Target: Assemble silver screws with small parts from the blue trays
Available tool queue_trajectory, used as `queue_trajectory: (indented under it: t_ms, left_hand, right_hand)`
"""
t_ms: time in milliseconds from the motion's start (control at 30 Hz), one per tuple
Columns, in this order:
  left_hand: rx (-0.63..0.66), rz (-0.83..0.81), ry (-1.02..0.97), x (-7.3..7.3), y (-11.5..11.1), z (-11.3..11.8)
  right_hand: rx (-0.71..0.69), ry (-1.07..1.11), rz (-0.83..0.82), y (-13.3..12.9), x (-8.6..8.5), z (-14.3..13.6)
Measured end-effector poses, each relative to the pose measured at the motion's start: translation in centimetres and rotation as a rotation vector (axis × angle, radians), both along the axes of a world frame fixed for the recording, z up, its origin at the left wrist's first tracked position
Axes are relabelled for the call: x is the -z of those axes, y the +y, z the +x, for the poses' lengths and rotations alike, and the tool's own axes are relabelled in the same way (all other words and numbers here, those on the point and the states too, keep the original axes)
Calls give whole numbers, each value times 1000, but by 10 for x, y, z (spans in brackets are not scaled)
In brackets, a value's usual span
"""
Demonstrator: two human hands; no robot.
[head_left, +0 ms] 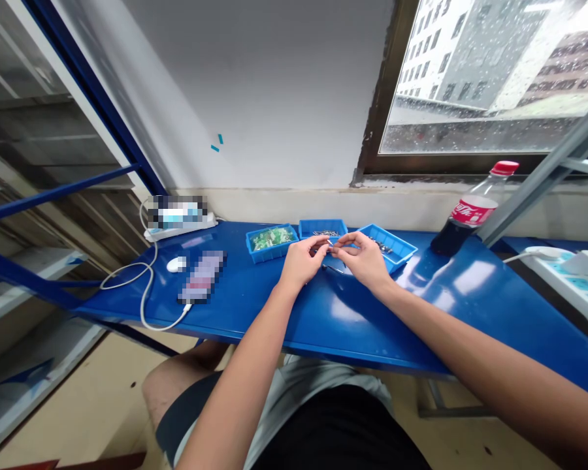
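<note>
Holding a small part (330, 243) just above the blue desk (255, 300), between the left hand (301, 262) and the right hand (365, 258). Pinching it with both, thumbs and fingers almost closed, tips close together around it. Can't tell what it is, being so tiny and mostly hidden. Can't tell how hard each hand is squeezing, either. Keeping the part near the middle of the desk, on the near side of the trays. Below the hands, on the desk, next to a thin dark thing (334, 269) too blurry to name.

Behind the left hand, next to a blue left tray (274, 252) with lots of greenish bits inside. Past the hands, near a middle tray (322, 225) with shiny metal bits. Behind the right hand, close to a tilted right tray (400, 249), also with metal bits, partly covered by that hand.

Farther right, by the window (470, 98), with a red-capped bottle (470, 212) of dark drink standing on the desk. Over on the left, with a phone (202, 277) plugged into a white cable (149, 307), near a white mouse (176, 264) and a white power strip (181, 230).
</note>
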State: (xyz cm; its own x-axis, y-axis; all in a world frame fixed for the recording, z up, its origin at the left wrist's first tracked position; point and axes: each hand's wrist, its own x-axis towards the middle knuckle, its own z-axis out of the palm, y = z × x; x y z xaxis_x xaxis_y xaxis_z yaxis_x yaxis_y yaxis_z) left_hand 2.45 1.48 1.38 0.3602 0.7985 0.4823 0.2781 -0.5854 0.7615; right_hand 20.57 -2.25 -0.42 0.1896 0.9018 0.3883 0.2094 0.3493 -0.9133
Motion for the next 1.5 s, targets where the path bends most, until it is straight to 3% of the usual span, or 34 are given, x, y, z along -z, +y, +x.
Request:
queue_trajectory:
  t_ms: [267,433,633,867,1067,1300,1500]
  left_hand:
    - [48,54,57,-2,-3,1]
    - [44,44,53,-6,-7,0]
    - [96,-89,47,-7,-10,0]
    - [85,-25,4,-2,-5,0]
    - [58,-3,53,4,1,-2]
    - [52,35,104,1,0,-3]
    - [57,62,86,1,1,-2]
  right_hand:
    - [-48,-117,-6,5,8,-1]
    - [15,-244,77,1,1,-2]
    - [52,-226,125,-4,-7,-2]
    - [60,-376,139,-4,-5,-4]
    - [-16,-347,103,-3,-4,-4]
    - [18,-375,85,-9,-12,-6]
    - [42,-369,65,-5,-7,-2]
